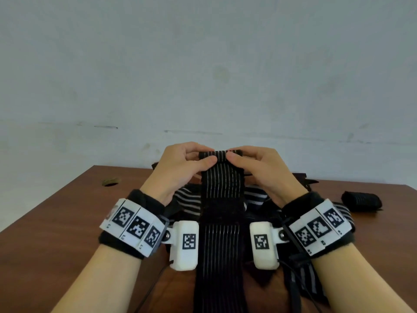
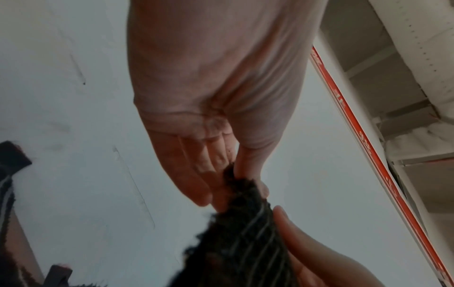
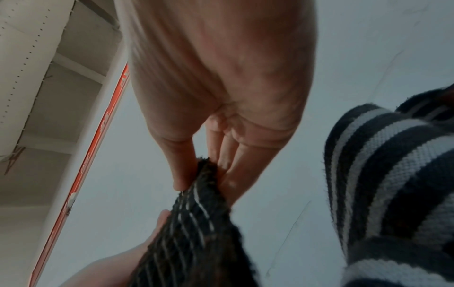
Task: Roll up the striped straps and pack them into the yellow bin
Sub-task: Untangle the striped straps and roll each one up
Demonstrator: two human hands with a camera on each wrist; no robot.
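Note:
A long black strap with thin white stripes (image 1: 222,188) hangs down between my forearms, its top end folded over into a small roll. My left hand (image 1: 191,160) pinches the roll's left side between thumb and fingers, and my right hand (image 1: 246,160) pinches the right side. Both hands hold it lifted above the table. The left wrist view shows the left hand (image 2: 236,178) with the thumb and fingers closed on the strap edge (image 2: 243,233). In the right wrist view the right hand (image 3: 203,174) pinches the strap (image 3: 196,223). No yellow bin is in view.
A heap of black and white striped straps (image 1: 187,199) lies on the brown wooden table (image 1: 67,211) under my hands. A rolled black strap (image 1: 361,201) sits at the right. A plain pale wall stands behind the table's far edge.

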